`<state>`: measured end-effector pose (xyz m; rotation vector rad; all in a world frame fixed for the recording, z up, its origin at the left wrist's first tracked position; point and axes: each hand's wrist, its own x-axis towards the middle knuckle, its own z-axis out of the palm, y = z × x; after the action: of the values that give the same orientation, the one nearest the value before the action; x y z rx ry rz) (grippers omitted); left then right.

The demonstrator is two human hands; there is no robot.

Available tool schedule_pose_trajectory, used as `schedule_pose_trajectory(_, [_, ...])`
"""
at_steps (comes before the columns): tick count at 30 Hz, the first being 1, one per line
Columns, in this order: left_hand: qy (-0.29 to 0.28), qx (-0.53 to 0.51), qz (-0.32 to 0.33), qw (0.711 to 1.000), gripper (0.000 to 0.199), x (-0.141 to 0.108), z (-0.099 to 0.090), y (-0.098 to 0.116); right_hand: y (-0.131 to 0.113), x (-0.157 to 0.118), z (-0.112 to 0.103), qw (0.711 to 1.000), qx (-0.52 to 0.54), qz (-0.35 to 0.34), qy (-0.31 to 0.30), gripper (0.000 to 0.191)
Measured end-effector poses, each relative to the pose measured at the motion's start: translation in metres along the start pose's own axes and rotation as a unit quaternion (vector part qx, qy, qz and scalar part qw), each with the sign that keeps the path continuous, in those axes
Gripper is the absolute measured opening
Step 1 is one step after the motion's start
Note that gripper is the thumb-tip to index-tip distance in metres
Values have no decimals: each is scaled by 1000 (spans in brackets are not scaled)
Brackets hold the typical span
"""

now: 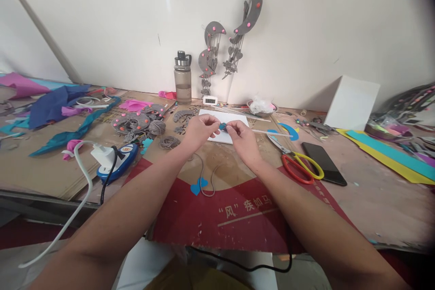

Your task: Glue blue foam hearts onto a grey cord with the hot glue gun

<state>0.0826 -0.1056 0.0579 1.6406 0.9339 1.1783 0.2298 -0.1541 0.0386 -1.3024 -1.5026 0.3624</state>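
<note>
Over a white sheet (241, 118), a small dark-blue piece (222, 126) is between my two hands; its exact shape is too small to make out. My right hand (242, 139) pinches it between thumb and fingertips. From the other side, my left hand (201, 130) has thumb and forefinger closed at its edge. Grey cord (214, 186) lies in a loose loop below my hands, across bright-blue heart-shaped cutouts (199, 186). Beside my left wrist is a coil of grey yarn (170, 142). Scissors (299, 166) with red and yellow handles lie right of my right hand.
A black phone (324, 163) lies beyond the scissors. Behind my hands stand a water bottle (183, 79) and a small clock (210, 100). Grey moon-shaped hangings (253, 11) hang at the wall. At left are a power strip (117, 163) and coloured sheets (54, 104).
</note>
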Motion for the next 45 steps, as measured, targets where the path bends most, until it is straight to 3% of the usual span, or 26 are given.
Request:
schedule_pose_trajectory(10, [124, -8, 36, 992, 14, 20, -18, -23, -2, -4, 4, 999, -18, -16, -40, 21])
schedule_pose_trajectory(15, [177, -179, 25, 968, 10, 30, -27, -25, -7, -10, 9, 985, -33, -78, -147, 18])
schedule_pose_trajectory(19, [140, -340, -18, 930, 11, 33, -37, -20, -16, -13, 6, 958, -51, -145, -241, 23])
schedule_pose_trajectory(21, [115, -387, -33, 914, 12, 35, -41, -19, -19, -11, 1, 956, -68, -155, -240, 30])
schedule_pose_trajectory(25, [112, -405, -36, 907, 13, 36, -43, -20, -12, 0, -17, 977, -135, -110, -119, 31])
schedule_pose_trajectory(28, [122, -395, -41, 910, 15, 36, -41, -21, 5, 12, -30, 958, -279, -43, -42, 23])
schedule_pose_trajectory(31, [123, -382, -51, 915, 15, 35, -38, -22, 26, 21, -37, 892, -444, 54, -66, 33])
schedule_pose_trajectory(34, [117, -376, -44, 918, 17, 33, -36, -23, 42, 26, -38, 851, -487, 129, -146, 46])
schedule_pose_trajectory(36, [115, -375, -42, 919, 17, 32, -33, -21, 49, 27, -37, 847, -479, 151, -173, 44])
schedule_pose_trajectory(40, [115, -358, -68, 924, 19, 26, -26, -15, 56, 29, -35, 853, -467, 161, -170, 34])
schedule_pose_trajectory(45, [111, -327, -71, 936, 22, 19, -18, -9, 58, 30, -36, 871, -452, 149, -126, 36])
